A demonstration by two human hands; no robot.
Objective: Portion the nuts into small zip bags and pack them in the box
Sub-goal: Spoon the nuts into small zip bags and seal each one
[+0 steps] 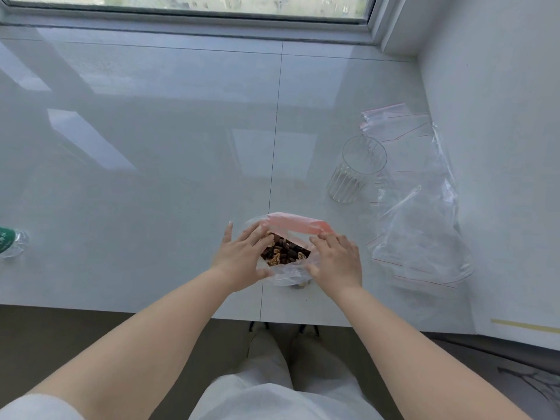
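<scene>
A glossy white surface (pixel 151 147) runs under the window. A heap of empty zip bags (pixel 418 225) lies at its right, a ribbed glass (pixel 356 171) just beside them. Near the front edge, both hands, left hand (pixel 242 257) and right hand (pixel 336 262), grasp the open bag of nuts (pixel 285 253) by its sides.

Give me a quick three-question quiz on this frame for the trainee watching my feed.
1. True or false: the glass stands upright and holds no nuts.
2. Which hands touch the big bag of nuts? A) left only B) right only C) both
3. On which side of that bag do the small zip bags lie?

Key: 1 true. 2 C: left hand and right hand hold its mouth open. 3 The person's right, by the wall.
</scene>
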